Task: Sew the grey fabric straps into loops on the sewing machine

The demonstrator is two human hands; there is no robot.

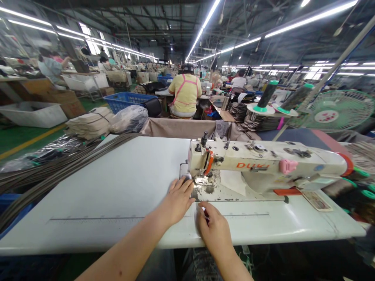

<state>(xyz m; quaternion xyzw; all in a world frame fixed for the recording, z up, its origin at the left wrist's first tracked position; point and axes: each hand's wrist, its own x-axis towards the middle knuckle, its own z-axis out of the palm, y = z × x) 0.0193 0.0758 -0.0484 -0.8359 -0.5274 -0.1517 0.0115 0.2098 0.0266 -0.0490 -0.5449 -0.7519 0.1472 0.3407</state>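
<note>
At the front edge of the smooth white table (131, 175), the bare right hand (216, 225) is curled, thumb and forefinger nearly meeting; I can't tell what, if anything, it pinches. Farther in, the bare left hand (178, 201) lies palm down, fingers stretched out, clasping nothing I can see, its tips just beside the foot of a cream metal sewing machine with orange trim (278, 155) on the table's right half. Long grey-brown strips (88, 158) cross the left edge. Past the far edge, 1 person in a yellow top (186, 95) sits facing away.

Smooth glossy tabletop (125, 175), worn metal bedplate (217, 189)
</note>
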